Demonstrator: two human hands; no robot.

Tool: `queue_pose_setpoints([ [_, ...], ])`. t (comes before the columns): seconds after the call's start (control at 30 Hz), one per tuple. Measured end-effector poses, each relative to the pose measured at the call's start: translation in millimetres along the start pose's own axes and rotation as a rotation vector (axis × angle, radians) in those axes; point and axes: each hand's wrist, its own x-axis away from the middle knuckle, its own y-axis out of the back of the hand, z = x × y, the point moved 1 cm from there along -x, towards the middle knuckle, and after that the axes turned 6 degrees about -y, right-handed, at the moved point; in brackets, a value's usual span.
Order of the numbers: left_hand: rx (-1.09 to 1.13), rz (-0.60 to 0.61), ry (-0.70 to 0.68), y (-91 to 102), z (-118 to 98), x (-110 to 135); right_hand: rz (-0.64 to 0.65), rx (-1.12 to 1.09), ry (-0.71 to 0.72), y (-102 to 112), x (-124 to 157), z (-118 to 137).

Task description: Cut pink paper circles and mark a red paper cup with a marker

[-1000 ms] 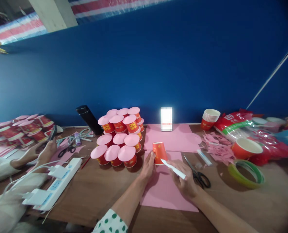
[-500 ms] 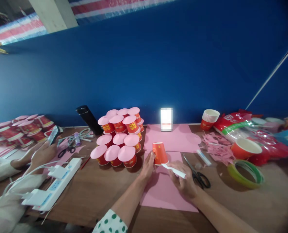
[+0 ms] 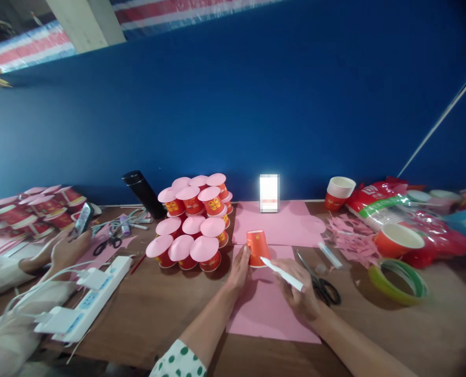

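Observation:
A red paper cup (image 3: pixel 258 247) stands upside down on pink paper (image 3: pixel 274 319), with a small gold mark on its side. My left hand (image 3: pixel 240 268) is closed on the cup's left side. A white pen (image 3: pixel 286 276) is pinched in my right hand (image 3: pixel 296 293), its tip at the cup's lower front; whether it touches cannot be made out. Black-handled scissors (image 3: pixel 324 288) lie just beyond my right hand. Left of the cup, stacked red cups (image 3: pixel 205 256) carry pink paper discs.
Right: clear tape roll (image 3: pixel 398 283), loose cup (image 3: pixel 398 241), cup stack (image 3: pixel 338 193), pink scraps (image 3: pixel 353 238), plastic-wrapped cups. Left: power strip (image 3: pixel 93 298), black bottle (image 3: pixel 143 192), and another person's hands (image 3: pixel 70 246) with a phone. A blue wall rises behind.
The pen tip has moved slightly up from the cup's bottom rim onto its lower front, the right hand shifting with it. The left hand and cup stay put.

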Motion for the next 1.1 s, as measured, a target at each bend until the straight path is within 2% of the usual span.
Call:
queue_pose_setpoints([
  [0.27,-0.018,-0.015,0.009,2.2,4.0,-0.4,0.000,-0.009,0.017,-1.0,-0.1,-0.4],
  [0.5,0.029,0.055,-0.006,5.8,10.1,-2.7,-0.006,-0.011,0.022,-1.2,-4.2,1.4],
  [0.9,-0.048,-0.018,0.006,4.0,5.4,-0.9,-0.005,0.009,0.022,0.1,-1.4,-0.6],
  [1.1,0.019,0.030,-0.002,6.1,10.4,-2.2,-0.004,0.005,0.028,-1.0,-2.9,-1.5],
])
